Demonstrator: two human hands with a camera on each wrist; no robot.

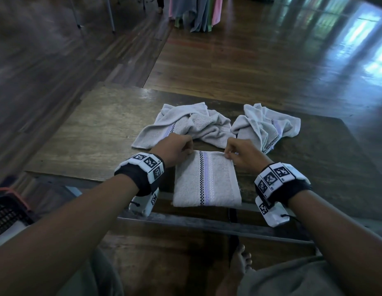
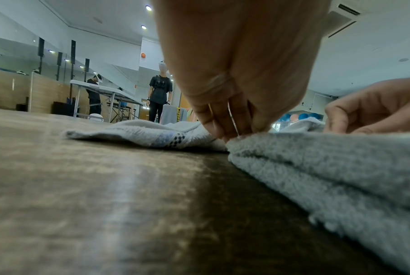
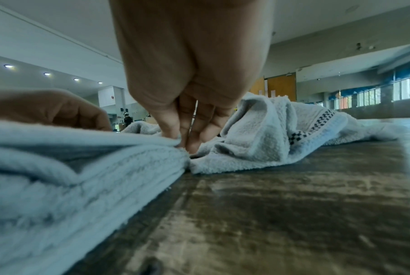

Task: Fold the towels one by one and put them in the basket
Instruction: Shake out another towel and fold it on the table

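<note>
1. Basket [image 1: 8, 208] low at far left, beside the left forearm.
2. Left hand [image 1: 175, 149] pinching the far-left corner of the folded towel [image 1: 207, 182].
3. Long axis running toward the body.
4. Right hand [image 1: 243, 155] pinching the far-right corner.

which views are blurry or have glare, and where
Head view: window glare on the floor, edges smeared, folded towel sharp. Left wrist view: left hand and near table soft. Right wrist view: right hand blurred, crumpled towel crisp.
</note>
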